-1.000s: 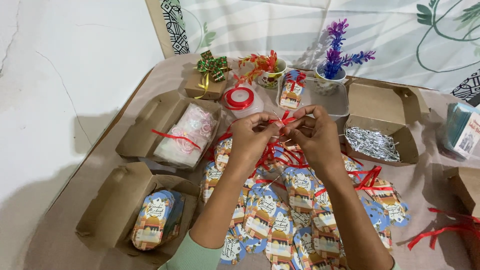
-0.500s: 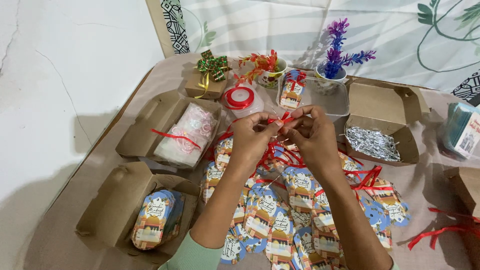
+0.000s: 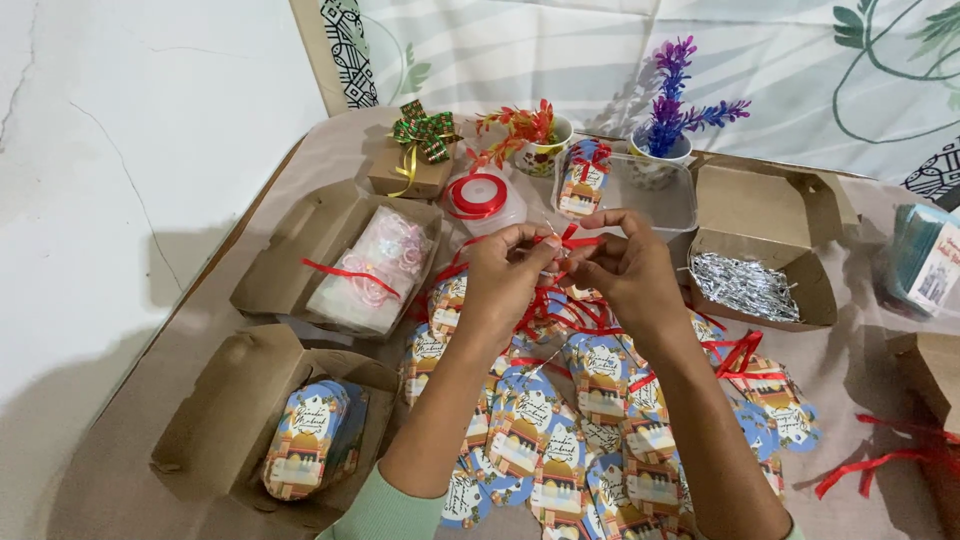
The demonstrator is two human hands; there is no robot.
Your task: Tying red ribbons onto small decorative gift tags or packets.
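My left hand [image 3: 505, 272] and my right hand [image 3: 622, 270] are raised together over the middle of the table, fingertips pinching a thin red ribbon [image 3: 572, 239] between them. The ribbon's short ends stick out above my fingers. Below my hands lies a heap of blue paper tags [image 3: 560, 430] with printed pictures, several with red ribbon loops tied to them. More loose red ribbon [image 3: 560, 310] is tangled just under my hands.
Brown cardboard boxes surround the heap: one with a stack of tags [image 3: 305, 440] at front left, one with a clear bag [image 3: 365, 270], one with silver shreds [image 3: 745, 285] at right. A red ribbon spool [image 3: 478, 196], a small gift box [image 3: 412, 165] and two flower pots [image 3: 660, 150] stand behind.
My hands have stayed in place over the heap; the fingers have shifted slightly on the red ribbon.
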